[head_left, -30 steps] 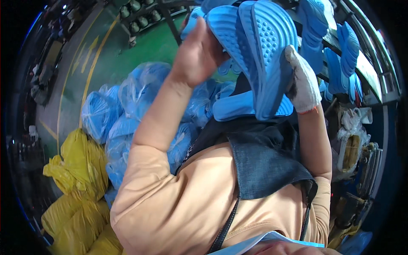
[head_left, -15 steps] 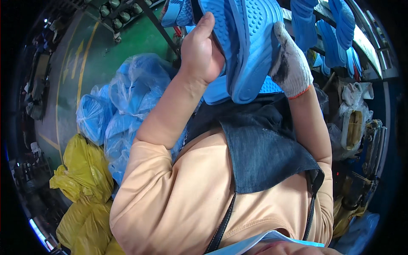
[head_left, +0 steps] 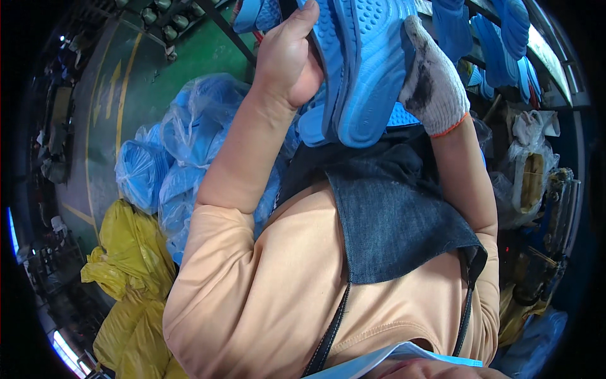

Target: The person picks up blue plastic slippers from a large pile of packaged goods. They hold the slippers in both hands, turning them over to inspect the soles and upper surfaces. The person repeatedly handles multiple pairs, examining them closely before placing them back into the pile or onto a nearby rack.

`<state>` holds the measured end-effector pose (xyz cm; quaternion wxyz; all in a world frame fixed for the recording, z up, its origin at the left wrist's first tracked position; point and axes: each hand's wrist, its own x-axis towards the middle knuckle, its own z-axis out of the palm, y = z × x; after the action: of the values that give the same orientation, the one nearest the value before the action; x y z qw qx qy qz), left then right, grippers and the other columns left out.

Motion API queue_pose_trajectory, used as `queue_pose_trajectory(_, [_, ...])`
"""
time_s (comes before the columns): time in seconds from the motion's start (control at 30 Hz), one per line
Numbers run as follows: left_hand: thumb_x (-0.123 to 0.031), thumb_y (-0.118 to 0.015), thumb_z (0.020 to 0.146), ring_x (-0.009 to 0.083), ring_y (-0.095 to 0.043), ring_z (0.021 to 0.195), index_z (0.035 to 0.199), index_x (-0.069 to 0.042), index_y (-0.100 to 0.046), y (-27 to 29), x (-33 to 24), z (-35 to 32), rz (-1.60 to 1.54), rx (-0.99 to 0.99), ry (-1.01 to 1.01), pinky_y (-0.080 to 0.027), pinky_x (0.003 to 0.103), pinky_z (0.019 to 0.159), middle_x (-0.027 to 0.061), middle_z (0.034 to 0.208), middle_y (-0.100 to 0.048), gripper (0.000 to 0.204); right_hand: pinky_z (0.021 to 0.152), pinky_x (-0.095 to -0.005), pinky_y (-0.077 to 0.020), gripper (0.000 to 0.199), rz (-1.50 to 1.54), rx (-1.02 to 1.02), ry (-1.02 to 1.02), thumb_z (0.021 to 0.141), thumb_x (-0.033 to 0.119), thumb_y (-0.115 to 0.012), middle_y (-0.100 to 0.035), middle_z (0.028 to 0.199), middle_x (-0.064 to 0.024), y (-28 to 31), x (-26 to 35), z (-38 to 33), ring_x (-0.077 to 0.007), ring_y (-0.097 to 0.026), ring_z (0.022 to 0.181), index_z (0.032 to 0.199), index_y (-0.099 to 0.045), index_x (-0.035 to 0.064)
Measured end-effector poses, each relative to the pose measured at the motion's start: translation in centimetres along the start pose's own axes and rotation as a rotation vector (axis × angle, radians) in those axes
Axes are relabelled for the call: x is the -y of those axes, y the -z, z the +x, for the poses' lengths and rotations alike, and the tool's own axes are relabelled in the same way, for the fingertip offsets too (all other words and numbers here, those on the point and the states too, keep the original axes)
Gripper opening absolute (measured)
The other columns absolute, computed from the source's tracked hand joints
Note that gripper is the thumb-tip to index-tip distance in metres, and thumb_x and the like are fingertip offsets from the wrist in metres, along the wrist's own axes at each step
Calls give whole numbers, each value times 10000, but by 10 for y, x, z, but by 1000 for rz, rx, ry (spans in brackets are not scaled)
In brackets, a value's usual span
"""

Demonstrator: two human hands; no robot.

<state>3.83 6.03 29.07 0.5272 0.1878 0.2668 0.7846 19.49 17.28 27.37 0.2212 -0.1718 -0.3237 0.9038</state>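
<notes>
The left hand [head_left: 287,60] is bare and raised near the top edge of the head view. Its grip is closed on the near edge of a stack of blue shoe soles [head_left: 363,69], with the thumb lying along the tread side and the palm pressed against the stack's left flank. The right hand [head_left: 432,82] wears a white knit glove with an orange cuff and dark soiling on the palm. Its grip is closed on the right flank of the same stack, so the soles are clamped between both hands.

The blue shoe soles stand on edge, tread faces outward, heel ends pointing down toward the person's chest. They are held in the air above a dark denim apron [head_left: 398,215], which is worn over a peach shirt [head_left: 271,297]. The apron's strap [head_left: 328,335] runs down across the shirt.

Beyond the hands, at the upper right, further blue soles [head_left: 499,38] hang or stand in a row on a rack; the exact mounting cannot be determined. To the left of the left forearm lie clear plastic bags filled with blue soles [head_left: 183,151], piled on the green floor [head_left: 189,63], which bears yellow line markings. Yellow plastic bags [head_left: 129,278] lie below and to the left of that pile, touching it. At the right edge, a crumpled clear bag [head_left: 527,170] sits among dark equipment that is too blurred to identify.
</notes>
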Motion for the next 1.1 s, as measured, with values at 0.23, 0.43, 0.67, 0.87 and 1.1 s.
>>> queue_pose_trajectory(0.23, [-180,-445,1007,256,-579,1134,1310,-4,-477,1,-1,-5,80,43,-58,-443,404,1015,133,1251,-585,351,916,-391,-539,434,-65,-109,-28,1010,348,-442,-602,1254,-113,-12,1,-1,-237,-618,1103,1334,-468,61])
queue_pose_trajectory(0.43, [-127,-544,968,190,-588,1086,1291,-15,-480,-2,12,-8,230,78,-168,-470,348,968,90,1195,-600,348,681,-322,-601,426,75,-94,17,995,382,-466,-663,1121,-109,-15,-10,-6,-218,-689,905,1259,-528,53])
queue_pose_trajectory(0.67, [-109,-578,950,182,-599,1063,1305,-37,-459,-4,11,-13,317,80,-214,-486,334,947,88,1191,-598,382,844,-396,-572,480,197,41,7,991,401,-463,-636,1178,-136,-13,-15,-7,-246,-659,1008,1322,-479,54])
queue_pose_trajectory(0.87, [-109,-581,946,158,-594,1055,1290,-38,-474,-2,12,-15,397,98,-279,-479,313,942,74,1180,-601,367,954,-445,-510,531,313,192,-72,988,435,-446,-612,1229,-141,3,-17,-4,-275,-629,1077,1354,-459,51])
queue_pose_trajectory(1.1, [-115,-552,948,120,-574,1030,1284,-31,-481,2,14,-17,606,65,-363,-452,280,940,50,1164,-592,354,932,-440,-521,529,194,60,-1,982,431,-467,-611,1227,-138,-5,-21,-5,-272,-636,1060,1354,-460,56])
